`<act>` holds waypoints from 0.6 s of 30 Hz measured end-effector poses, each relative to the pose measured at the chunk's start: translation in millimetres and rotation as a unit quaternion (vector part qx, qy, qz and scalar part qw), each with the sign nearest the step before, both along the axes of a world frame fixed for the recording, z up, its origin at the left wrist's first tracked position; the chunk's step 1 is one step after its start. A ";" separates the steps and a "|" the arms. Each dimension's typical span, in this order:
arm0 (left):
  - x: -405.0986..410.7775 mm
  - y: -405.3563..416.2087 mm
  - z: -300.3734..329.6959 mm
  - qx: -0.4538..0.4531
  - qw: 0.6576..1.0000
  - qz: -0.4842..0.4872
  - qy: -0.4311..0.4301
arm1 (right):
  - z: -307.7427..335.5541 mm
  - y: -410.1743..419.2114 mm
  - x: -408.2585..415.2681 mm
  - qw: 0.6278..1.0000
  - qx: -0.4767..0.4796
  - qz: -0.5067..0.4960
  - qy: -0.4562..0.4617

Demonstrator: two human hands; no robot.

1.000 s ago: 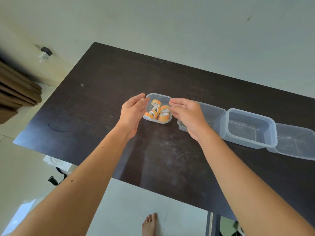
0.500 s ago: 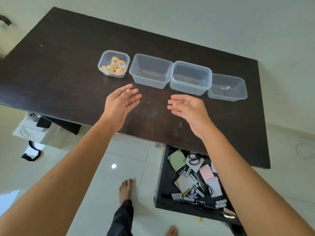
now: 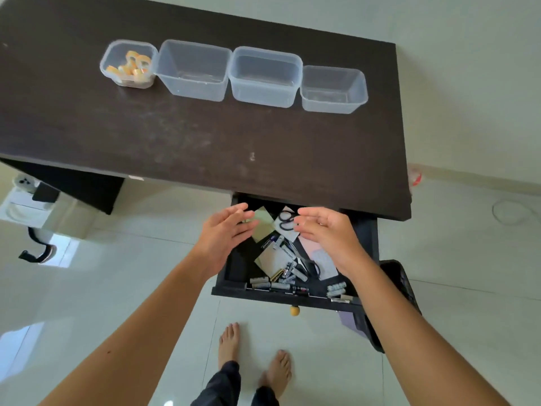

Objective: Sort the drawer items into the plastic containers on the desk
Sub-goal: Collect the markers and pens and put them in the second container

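Two hands over open drawer [image 3: 234, 268]: left hand [image 3: 225, 232] flat, fingers straight, held nothing; right hand [image 3: 325, 232] fingers loosely bent, held nothing. Four tubs [image 3: 265, 76] on worktop [image 3: 175, 136].

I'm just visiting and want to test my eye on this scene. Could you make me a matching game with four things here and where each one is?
Things:
1. orange tape rolls
2. scissors
3. batteries
4. yellow knob

Places:
A. on the outside front of the drawer
B. in the small container at the left end of the row
C. near the back of the drawer, between the two hands
D. along the drawer's front edge, inside

Pairs: 1-B, 2-C, 3-D, 4-A
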State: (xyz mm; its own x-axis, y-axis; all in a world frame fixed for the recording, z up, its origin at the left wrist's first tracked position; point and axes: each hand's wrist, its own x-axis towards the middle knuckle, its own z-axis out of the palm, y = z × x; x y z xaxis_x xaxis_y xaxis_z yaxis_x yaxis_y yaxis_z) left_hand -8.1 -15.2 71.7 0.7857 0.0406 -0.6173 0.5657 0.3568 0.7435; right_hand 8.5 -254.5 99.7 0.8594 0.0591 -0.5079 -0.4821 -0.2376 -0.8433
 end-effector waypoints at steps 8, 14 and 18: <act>-5.1 -23.3 -47.4 0.035 0.997 -0.048 0.053 | -63.6 -28.8 -20.9 0.998 -0.041 -0.032 0.037; 4.8 -36.7 -78.4 0.036 0.995 -0.069 0.064 | -110.7 -26.3 -10.2 0.997 -0.058 -0.038 0.037; 14.6 -40.6 -90.5 0.033 0.994 -0.072 0.071 | -131.6 -14.8 4.2 0.994 -0.080 -0.069 0.028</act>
